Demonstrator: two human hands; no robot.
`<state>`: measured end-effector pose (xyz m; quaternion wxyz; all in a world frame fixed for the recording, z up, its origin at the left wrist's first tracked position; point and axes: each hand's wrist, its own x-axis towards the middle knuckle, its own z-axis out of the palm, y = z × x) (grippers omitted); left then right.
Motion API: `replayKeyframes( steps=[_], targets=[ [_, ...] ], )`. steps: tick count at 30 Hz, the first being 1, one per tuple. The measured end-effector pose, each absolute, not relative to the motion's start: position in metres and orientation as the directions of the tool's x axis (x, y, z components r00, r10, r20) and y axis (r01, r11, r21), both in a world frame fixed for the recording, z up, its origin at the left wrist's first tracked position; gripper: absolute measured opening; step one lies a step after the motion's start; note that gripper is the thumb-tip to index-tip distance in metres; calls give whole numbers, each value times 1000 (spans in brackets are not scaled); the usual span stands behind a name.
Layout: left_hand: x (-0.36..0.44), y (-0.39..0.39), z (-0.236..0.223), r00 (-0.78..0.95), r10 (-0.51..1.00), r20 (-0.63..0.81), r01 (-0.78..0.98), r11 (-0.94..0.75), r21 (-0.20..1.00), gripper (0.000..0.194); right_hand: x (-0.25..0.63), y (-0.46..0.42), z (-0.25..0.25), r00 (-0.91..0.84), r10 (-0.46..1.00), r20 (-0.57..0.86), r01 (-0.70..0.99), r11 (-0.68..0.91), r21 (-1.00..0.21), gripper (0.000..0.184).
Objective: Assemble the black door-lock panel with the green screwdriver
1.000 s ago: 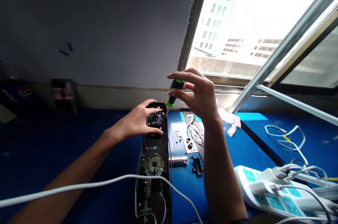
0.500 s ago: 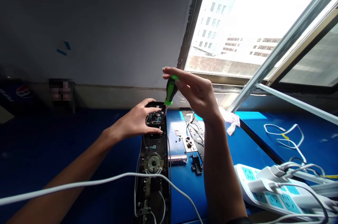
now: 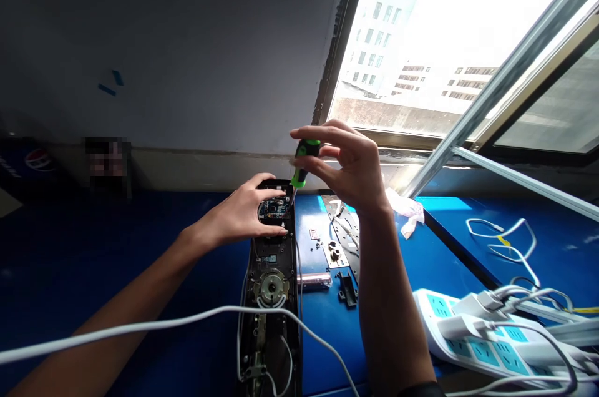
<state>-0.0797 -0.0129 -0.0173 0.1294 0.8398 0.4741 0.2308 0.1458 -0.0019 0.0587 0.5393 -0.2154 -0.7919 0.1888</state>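
Casing: laid lengthwise on the blue table, open side up; interior exposed.
Circuit board: seated in the casing's far end; removal or final fastening cannot be confirmed.
Disc part: seated near the casing's middle, nearer the viewer than the board.
Screwdriver: shaft directed down at the board's right edge; screw contact is too small to be verified.
Right hand: screwdriver handle held in a narrow pinch between fingers and thumb.
Left hand: thumb and fingers spread wide across the casing's far end, around the board.
Detached parts: small screws, metal plate and black bracket laid out right of the casing.
Progress: opening judged complete; work at the board judged under way, with its completion not shown.
Outstanding: loose parts unfitted; casing uncovered.
Cable: passed across the casing's near half.
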Motion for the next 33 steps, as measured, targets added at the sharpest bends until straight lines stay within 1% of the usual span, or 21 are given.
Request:
replayKeyframes(
  steps=[1,3,6,7,9,12,14,17,19,22,24,29,30,33],
  targets=[
    [-80,-13,-17,444,855,267,738,-518,433,83,146,-2,59,-304,533,789,155,845,-511,29],
    [-80,-13,-17,446,853,270,737,-521,431,83,146,-2,59,-329,524,786,147,850,-505,30],
    [-79,-13,-17,449,850,275,728,-527,439,81,148,-4,60,-443,547,711,91,816,-571,39],
    [-79,-13,-17,450,850,276,726,-527,441,81,149,-5,60,-453,553,699,87,808,-583,39],
    [-78,-14,-16,447,851,277,728,-525,441,81,149,-5,59,-414,559,719,125,817,-563,35],
    [-77,-14,-15,439,857,270,736,-515,439,80,147,-3,59,-330,533,779,202,846,-494,31],
    [-77,-15,-15,441,858,264,736,-514,442,81,147,-4,59,-371,516,772,159,855,-494,31],
    [-77,-15,-16,443,857,265,735,-516,441,82,147,-7,61,-492,499,714,24,827,-561,38],
    [-78,-14,-16,438,859,263,742,-511,434,83,147,-8,61,-493,499,713,5,821,-571,37],
    [-77,-15,-17,429,867,253,753,-498,430,81,147,-6,59,-404,498,767,99,858,-505,31],
    [-77,-15,-16,425,871,247,757,-491,431,79,148,-3,57,-370,495,786,151,867,-475,31],
    [-75,-19,-15,427,867,256,758,-497,421,74,153,1,56,-484,542,687,193,832,-520,53],
    [-75,-20,-16,431,866,256,758,-501,418,73,154,1,56,-489,552,676,212,827,-521,55],
    [-72,-24,-16,448,854,263,752,-519,405,67,156,-2,57,-446,561,697,250,826,-505,53]
  ],
)
